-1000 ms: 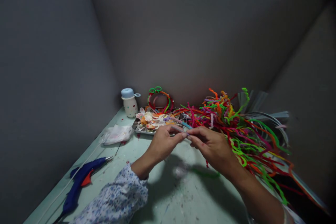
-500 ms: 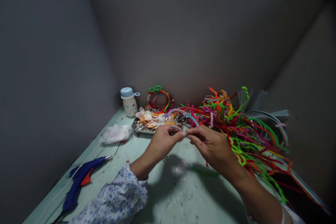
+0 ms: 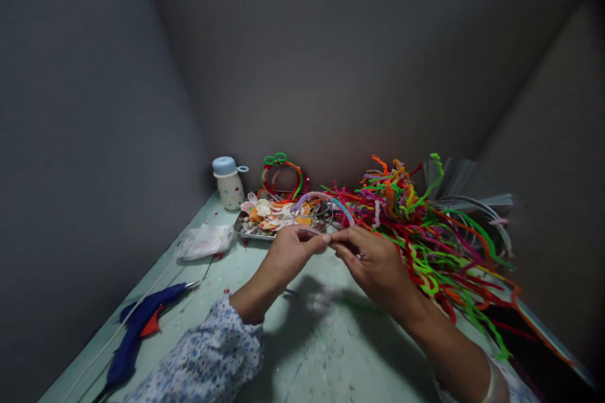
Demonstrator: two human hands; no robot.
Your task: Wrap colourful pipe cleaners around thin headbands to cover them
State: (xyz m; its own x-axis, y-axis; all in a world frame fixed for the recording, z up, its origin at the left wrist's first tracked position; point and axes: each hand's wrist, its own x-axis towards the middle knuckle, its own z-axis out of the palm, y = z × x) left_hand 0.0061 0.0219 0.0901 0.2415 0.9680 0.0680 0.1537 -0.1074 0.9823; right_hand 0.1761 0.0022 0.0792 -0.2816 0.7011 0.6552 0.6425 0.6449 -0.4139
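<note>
Headband [image 3: 338, 204], fuzzy pink, purple and blue, curves up just past the left hand [image 3: 289, 256] and right hand [image 3: 375, 259], both pinching what seems its thin end, and looks light and bendy, best held there softly.

Glue gun [image 3: 135, 329] and shells [image 3: 270, 211] mark a craft workspace.

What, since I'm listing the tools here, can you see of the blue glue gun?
The glue gun is dark blue, plastic-looking, with a red trigger and metallic nozzle. It lies on its side on the pale green table, nozzle pointing away and rightward, handle toward the near left. A pale cord crosses it; a dark cable leaves the handle. It lies apart from the left hand.
</note>
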